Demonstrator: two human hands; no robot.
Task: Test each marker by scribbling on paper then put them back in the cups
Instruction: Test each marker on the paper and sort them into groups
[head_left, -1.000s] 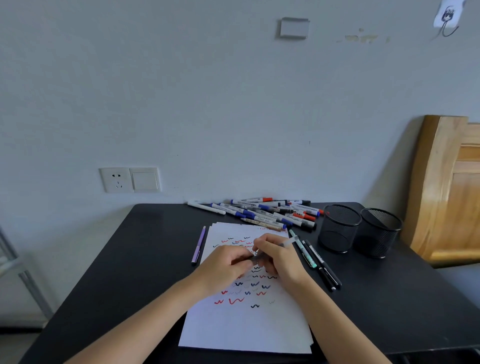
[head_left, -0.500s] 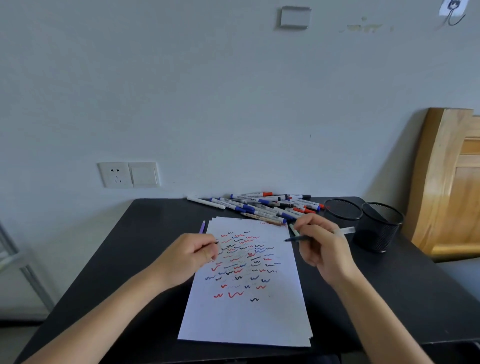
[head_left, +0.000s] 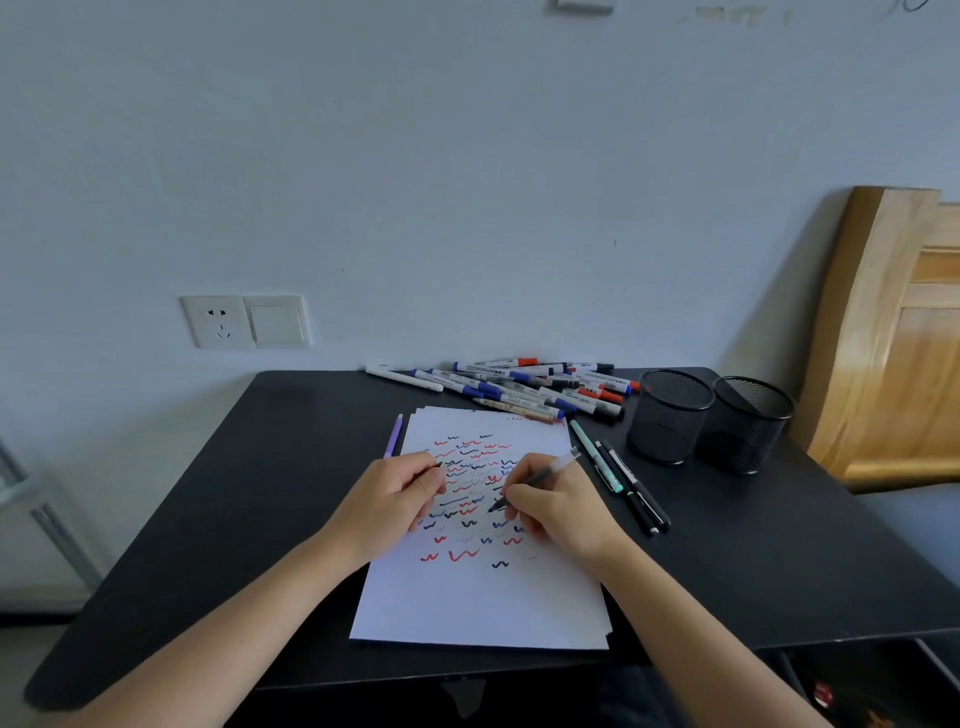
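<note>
Pinching marker (head_left: 543, 474) in my right hand (head_left: 563, 514), fingers curling round barrel, tip touching paper (head_left: 478, 603) among red, blue, black squiggles. My left hand (head_left: 392, 493) is curling round dark cap (head_left: 439, 464), only its end showing, and resting on paper. Two mesh cups (head_left: 670, 415) are standing right of paper; marker pile (head_left: 519, 389) is lying behind it.

white paper (head_left: 483, 597) (red, blue, black squiggles), black table (head_left: 234, 493), black mesh cups (head_left: 670, 415)

Left grip (head_left: 395, 493) curled round a dark cap (head_left: 439, 464), right grip (head_left: 558, 512) pinching a marker (head_left: 540, 475) in writing pose
</note>
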